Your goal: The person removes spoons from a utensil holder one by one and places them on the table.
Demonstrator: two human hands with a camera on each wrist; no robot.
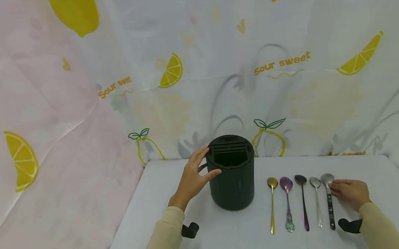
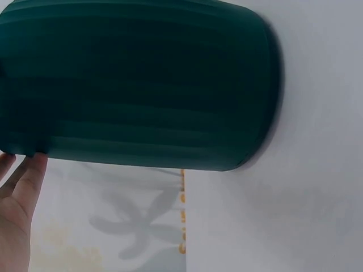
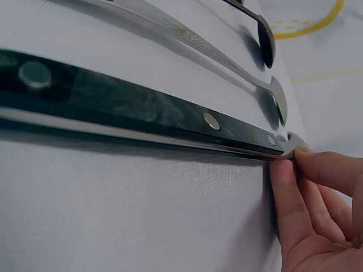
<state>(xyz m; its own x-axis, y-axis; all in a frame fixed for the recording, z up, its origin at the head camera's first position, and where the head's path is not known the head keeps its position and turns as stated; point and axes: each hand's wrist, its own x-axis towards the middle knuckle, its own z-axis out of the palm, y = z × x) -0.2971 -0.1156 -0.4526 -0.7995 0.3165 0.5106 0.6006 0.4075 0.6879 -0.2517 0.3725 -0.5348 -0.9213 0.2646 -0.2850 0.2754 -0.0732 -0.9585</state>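
A dark green ribbed utensil holder (image 1: pixel 233 192) with a slotted top stands upright on the table. My left hand (image 1: pixel 195 174) rests on its upper left side, thumb in front and fingers spread toward the back; in the left wrist view the extended fingers (image 2: pixel 28 184) touch its side. My right hand (image 1: pixel 352 192) pinches the neck of a spoon with a black riveted handle (image 1: pixel 331 212), just below its silver bowl. In the right wrist view this riveted handle (image 3: pixel 147 107) stretches away from the thumb and fingertips, low over the white cloth.
To the left of the black-handled spoon lie a small silver spoon (image 1: pixel 317 199), a dark spoon (image 1: pixel 303 199), a purple spoon (image 1: pixel 287 198) and a gold spoon (image 1: pixel 273 205). A lemon-print curtain (image 1: pixel 214 73) hangs behind the white-covered table (image 1: pixel 221 245).
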